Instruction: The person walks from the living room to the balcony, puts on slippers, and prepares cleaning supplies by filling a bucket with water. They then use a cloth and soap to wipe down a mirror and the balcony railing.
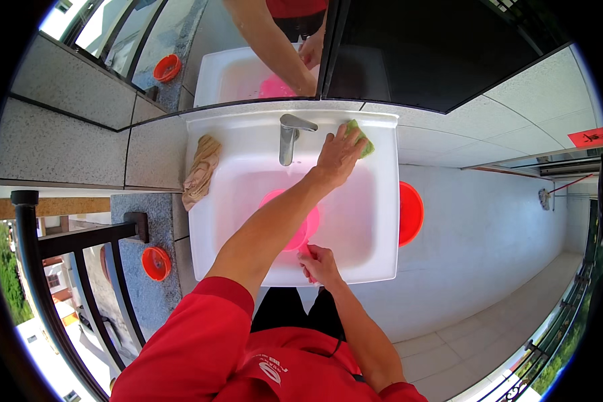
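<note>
A white washbasin (pixel 382 201) lies before me, with a chrome faucet (pixel 288 140) at the middle of its back ledge. Crossing over the bowl, my left hand (pixel 340 153) presses its fingers on a green sponge (pixel 366 145) at the back right corner. My right hand (pixel 319 265) grips the handle of a pink plastic dipper (pixel 310 223) at the front rim. The dipper's bowl is over the basin, partly hidden by my left forearm. Another round pink edge shows left of that forearm. A crumpled tan cloth (pixel 203 168) rests on the basin's left ledge.
Mirrored cabinet doors (pixel 261 60) hang above the back ledge. A red basin (pixel 411 213) stands beyond the right rim. To the left are a red-orange bowl (pixel 156 264) on a granite ledge (pixel 156 216) and a black metal railing (pixel 88 241). A mop (pixel 544 198) stands far right.
</note>
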Demonstrator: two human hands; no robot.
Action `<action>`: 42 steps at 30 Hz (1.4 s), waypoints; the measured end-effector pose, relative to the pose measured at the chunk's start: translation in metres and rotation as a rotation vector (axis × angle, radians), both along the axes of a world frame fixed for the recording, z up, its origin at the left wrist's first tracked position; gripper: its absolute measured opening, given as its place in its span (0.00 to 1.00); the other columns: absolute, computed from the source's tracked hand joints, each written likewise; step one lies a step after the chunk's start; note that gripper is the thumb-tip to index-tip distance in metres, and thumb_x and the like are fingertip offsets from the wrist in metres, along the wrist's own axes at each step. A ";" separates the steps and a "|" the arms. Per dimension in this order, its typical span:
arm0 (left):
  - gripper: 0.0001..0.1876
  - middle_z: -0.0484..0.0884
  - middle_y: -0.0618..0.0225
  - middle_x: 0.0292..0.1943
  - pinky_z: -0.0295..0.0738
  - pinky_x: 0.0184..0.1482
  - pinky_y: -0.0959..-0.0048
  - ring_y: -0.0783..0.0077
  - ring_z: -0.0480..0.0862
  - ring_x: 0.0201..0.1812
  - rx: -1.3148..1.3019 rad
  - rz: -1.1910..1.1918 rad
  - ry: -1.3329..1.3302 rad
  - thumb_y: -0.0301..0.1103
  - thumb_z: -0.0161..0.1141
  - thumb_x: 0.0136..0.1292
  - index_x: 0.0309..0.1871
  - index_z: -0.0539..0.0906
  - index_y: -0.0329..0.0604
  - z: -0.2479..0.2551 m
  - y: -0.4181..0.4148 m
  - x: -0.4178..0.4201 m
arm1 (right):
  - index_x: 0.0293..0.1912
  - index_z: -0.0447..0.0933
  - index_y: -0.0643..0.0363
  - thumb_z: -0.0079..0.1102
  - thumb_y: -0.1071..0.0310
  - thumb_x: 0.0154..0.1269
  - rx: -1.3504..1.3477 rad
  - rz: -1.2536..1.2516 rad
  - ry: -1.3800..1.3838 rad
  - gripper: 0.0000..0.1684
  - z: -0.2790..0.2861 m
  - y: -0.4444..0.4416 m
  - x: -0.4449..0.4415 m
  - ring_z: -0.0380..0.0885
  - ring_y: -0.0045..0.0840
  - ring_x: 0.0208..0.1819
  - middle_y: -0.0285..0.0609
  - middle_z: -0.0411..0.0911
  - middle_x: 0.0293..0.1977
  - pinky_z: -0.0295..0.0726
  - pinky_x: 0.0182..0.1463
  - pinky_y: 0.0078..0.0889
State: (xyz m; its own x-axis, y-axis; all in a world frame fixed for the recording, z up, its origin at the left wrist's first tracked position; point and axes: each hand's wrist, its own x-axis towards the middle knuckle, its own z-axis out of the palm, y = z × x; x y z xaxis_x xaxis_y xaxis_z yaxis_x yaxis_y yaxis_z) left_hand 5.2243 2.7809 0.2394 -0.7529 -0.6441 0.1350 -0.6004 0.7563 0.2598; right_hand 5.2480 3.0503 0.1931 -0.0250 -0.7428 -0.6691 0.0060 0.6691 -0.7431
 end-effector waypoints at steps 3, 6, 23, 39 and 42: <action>0.30 0.75 0.64 0.60 0.77 0.57 0.56 0.56 0.76 0.61 0.013 0.035 -0.030 0.20 0.69 0.59 0.67 0.82 0.50 0.000 -0.009 0.005 | 0.45 0.83 0.65 0.67 0.63 0.78 0.188 -0.208 -0.486 0.13 0.035 -0.001 -0.006 0.75 0.16 0.22 0.37 0.80 0.31 0.73 0.21 0.24; 0.29 0.77 0.65 0.58 0.80 0.56 0.54 0.55 0.75 0.63 -0.056 0.117 0.065 0.23 0.72 0.61 0.67 0.81 0.49 -0.007 -0.017 0.023 | 0.45 0.83 0.66 0.65 0.66 0.79 0.122 -0.197 -0.541 0.11 0.061 0.016 -0.021 0.74 0.17 0.21 0.38 0.79 0.31 0.72 0.22 0.25; 0.12 0.79 0.61 0.50 0.85 0.57 0.56 0.54 0.85 0.53 0.461 -0.110 0.280 0.25 0.69 0.65 0.51 0.87 0.40 -0.023 0.083 -0.101 | 0.45 0.81 0.65 0.64 0.68 0.75 -0.053 -0.775 0.168 0.08 0.151 0.136 -0.222 0.74 0.19 0.21 0.37 0.78 0.29 0.73 0.22 0.26; 0.26 0.81 0.58 0.53 0.84 0.55 0.53 0.46 0.86 0.53 0.196 0.255 0.256 0.28 0.69 0.66 0.69 0.82 0.47 -0.019 -0.008 -0.065 | 0.66 0.79 0.64 0.71 0.68 0.67 -0.033 -0.609 1.317 0.30 -0.014 0.140 -0.325 0.86 0.40 0.36 0.46 0.86 0.40 0.85 0.44 0.49; 0.24 0.80 0.61 0.52 0.85 0.55 0.55 0.52 0.85 0.53 0.255 0.162 0.204 0.27 0.68 0.65 0.66 0.85 0.47 -0.015 0.031 -0.083 | 0.74 0.74 0.60 0.73 0.68 0.67 0.014 -0.680 1.293 0.37 0.022 0.117 -0.322 0.87 0.43 0.46 0.49 0.87 0.50 0.84 0.50 0.50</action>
